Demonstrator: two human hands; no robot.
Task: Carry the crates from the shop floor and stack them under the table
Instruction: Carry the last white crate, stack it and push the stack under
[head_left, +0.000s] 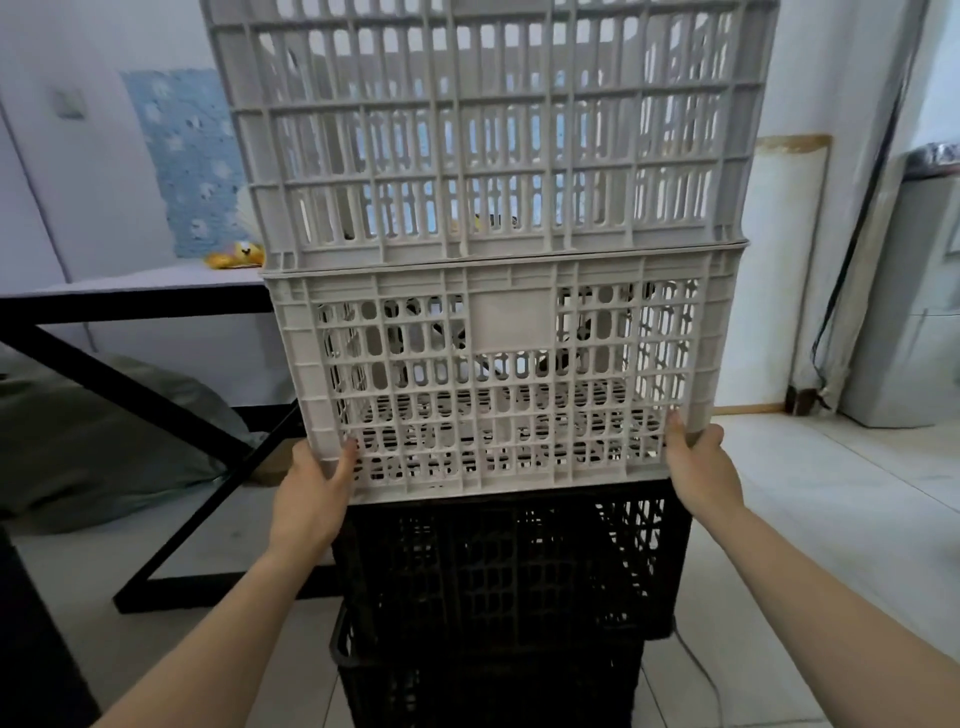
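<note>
**While my left hand (311, 493) and right hand (698, 467) hold on**

Because I grip it at both bottom corners, the lower pale grey perforated plastic crate (498, 374) fills the centre of the frame. My left thumb lies on its front face and the fingers wrap round the left corner, out of sight. My right hand does the same at the right corner, thumb forward and fingers hidden behind the side wall. Both hands are closed firmly on this one crate.

An upper pale grey slatted plastic crate (488, 130) sits on its rim and runs out of the top of the frame. Below, its base meets an upper black lattice plastic crate (514, 561); I cannot tell whether it rests there or is just clear. That one stands on a lower black lattice plastic crate (488, 686) at the bottom edge, turned slightly askew.

At the left of the frame, just beside the stack, stands the black-framed table with a pale top (135, 291). A yellow soft toy (236, 255) lies on it and a grey cushion (104, 441) under it. At lower right, a thin pale cable (701, 670) trails over the pale tiled floor (831, 493).
</note>
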